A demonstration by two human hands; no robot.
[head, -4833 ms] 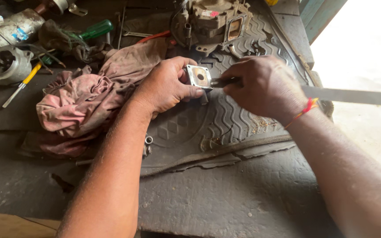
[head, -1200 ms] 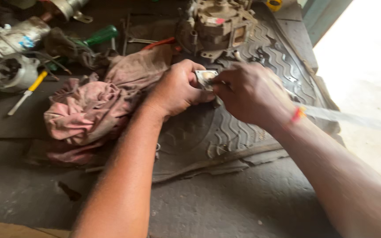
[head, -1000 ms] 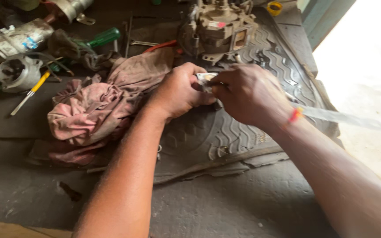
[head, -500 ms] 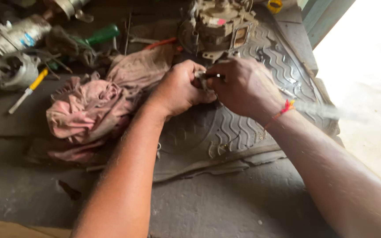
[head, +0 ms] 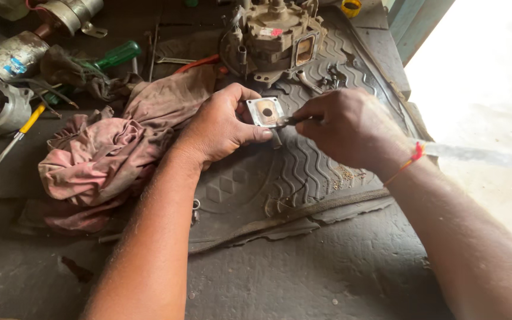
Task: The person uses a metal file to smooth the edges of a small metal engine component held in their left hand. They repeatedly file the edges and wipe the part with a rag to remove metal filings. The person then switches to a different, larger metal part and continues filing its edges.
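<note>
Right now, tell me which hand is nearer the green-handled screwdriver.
Left. The left hand is below and right of the screwdriver, with the rag between them; the right hand is farther right.

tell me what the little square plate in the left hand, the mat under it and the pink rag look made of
Square plate: likely metal, with a dull grey rim, a rusty brown face and a centre hole.
Mat: looks like moulded rubber, dark and matte, with raised wavy ribs.
Rag: woven cloth, faded pink, crumpled and stained.
The left hand pinches the plate by its edges.
</note>
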